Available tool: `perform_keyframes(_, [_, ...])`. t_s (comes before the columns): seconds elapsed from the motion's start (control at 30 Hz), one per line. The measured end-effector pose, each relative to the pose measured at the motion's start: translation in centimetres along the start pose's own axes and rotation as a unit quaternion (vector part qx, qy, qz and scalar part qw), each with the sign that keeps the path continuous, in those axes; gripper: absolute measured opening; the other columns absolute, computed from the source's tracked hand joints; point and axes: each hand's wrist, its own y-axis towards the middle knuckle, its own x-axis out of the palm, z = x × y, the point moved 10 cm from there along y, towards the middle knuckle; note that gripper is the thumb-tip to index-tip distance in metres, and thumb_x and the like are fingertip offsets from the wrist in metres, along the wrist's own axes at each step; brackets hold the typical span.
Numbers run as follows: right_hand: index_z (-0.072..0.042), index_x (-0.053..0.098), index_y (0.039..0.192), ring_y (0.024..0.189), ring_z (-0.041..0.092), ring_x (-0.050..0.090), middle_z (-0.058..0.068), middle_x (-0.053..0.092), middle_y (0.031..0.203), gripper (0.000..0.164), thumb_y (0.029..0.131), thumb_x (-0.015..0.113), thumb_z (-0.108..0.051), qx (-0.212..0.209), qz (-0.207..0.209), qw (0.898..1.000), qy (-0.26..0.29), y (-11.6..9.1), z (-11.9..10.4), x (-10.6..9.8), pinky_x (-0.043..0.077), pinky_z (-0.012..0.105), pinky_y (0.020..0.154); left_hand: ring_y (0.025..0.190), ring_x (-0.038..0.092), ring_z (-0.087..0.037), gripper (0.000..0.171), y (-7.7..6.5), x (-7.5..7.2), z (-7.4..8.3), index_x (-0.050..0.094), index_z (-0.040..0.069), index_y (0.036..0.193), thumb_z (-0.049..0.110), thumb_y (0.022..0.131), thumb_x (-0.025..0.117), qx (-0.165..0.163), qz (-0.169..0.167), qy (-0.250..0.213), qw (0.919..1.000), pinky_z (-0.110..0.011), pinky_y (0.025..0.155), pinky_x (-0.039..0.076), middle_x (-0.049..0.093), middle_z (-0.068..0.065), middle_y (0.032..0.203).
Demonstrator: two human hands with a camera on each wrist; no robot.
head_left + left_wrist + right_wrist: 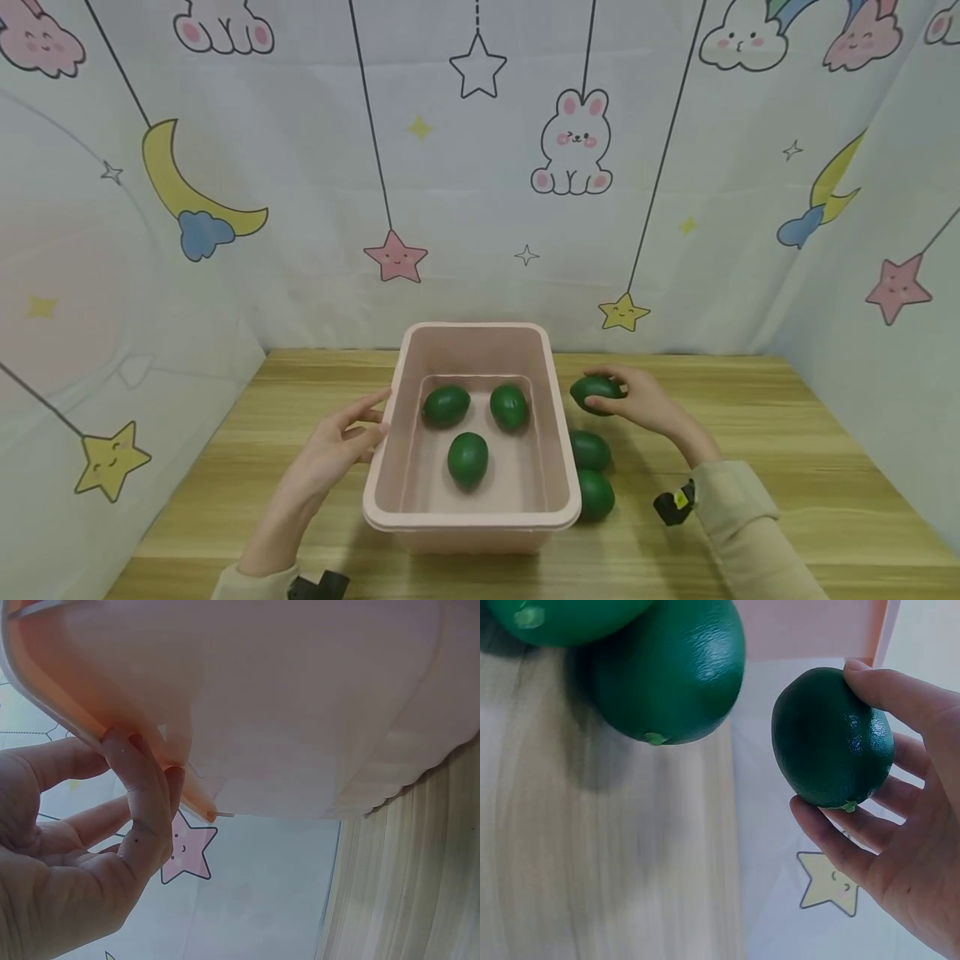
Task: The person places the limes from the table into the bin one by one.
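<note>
The right hand (641, 402) reaches in from the lower right, forearm slanting up and leftward, and grips a green lime (591, 392) between the thumb on one side and spread, bent fingers on the other; the hand is only partly closed, about the fruit's width. Just left of that hand is the right rim of a pink plastic bin (472, 522). Nearer the person than the hand, a second lime (590, 451) and a third lime (597, 497) rest close together on the wooden table (750, 417), right beside the bin.

The left hand (341, 442) comes up from the lower left, forearm angled up and rightward, and holds the bin's left rim with its thumb and fingertips, the fingers bent and somewhat spread. To its right, inside the bin, lie three more limes: a far-left lime (447, 407), a far-right lime (509, 407) and a near lime (468, 460), set apart from one another. Beyond both hands hangs a white cartoon-printed curtain (465, 183).
</note>
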Motion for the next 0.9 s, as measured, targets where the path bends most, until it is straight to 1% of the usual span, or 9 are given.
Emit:
perform_keyframes(0.2, [-0.012,0.058,0.130,0.106,0.032,0.060,0.013,0.064,0.122,0.051,0.087,0.070,-0.037,-0.011,0.004,1.000,-0.004,0.0,-0.7,-0.4,0.053,0.039,0.078,0.097,0.063,-0.013,0.058,0.0,-0.1,0.0,0.034,0.010,0.149,0.019,0.097,0.056,-0.003,0.003,0.003,1.0000,-0.026,0.078,0.055,0.043,-0.023,0.132])
perform_keyframes(0.3, [-0.012,0.058,0.130,0.106,0.032,0.060,0.013,0.064,0.123,0.051,0.087,0.070,-0.037,-0.014,0.004,1.000,-0.006,0.0,-1.0,-0.6,0.053,0.039,0.078,0.098,0.063,-0.013,0.057,-0.1,-0.1,-0.1,0.034,0.010,0.149,0.018,0.097,0.056,-0.004,0.005,0.003,1.0000,-0.026,0.078,0.055,0.044,-0.022,0.131])
perform_keyframes(0.53, [-0.012,0.057,0.132,0.101,0.025,0.062,0.015,0.061,0.128,0.053,0.087,0.070,-0.037,-0.019,0.002,1.000,-0.006,0.0,-1.8,-1.0,0.054,0.045,0.085,0.098,0.063,-0.013,0.057,-0.1,0.0,-0.1,0.035,0.011,0.149,0.018,0.097,0.056,-0.005,0.007,0.005,0.9999,-0.027,0.078,0.055,0.044,-0.021,0.130])
perform_keyframes(0.9, [-0.012,0.055,0.133,0.104,0.026,0.061,0.016,0.057,0.133,0.053,0.088,0.069,-0.037,-0.034,0.004,0.999,-0.003,0.0,-3.4,-2.1,0.054,0.047,0.089,0.096,0.063,-0.012,0.057,0.0,-0.1,-0.1,0.034,0.010,0.149,0.019,0.097,0.056,-0.003,0.006,0.004,1.0000,-0.026,0.078,0.055,0.043,-0.022,0.131])
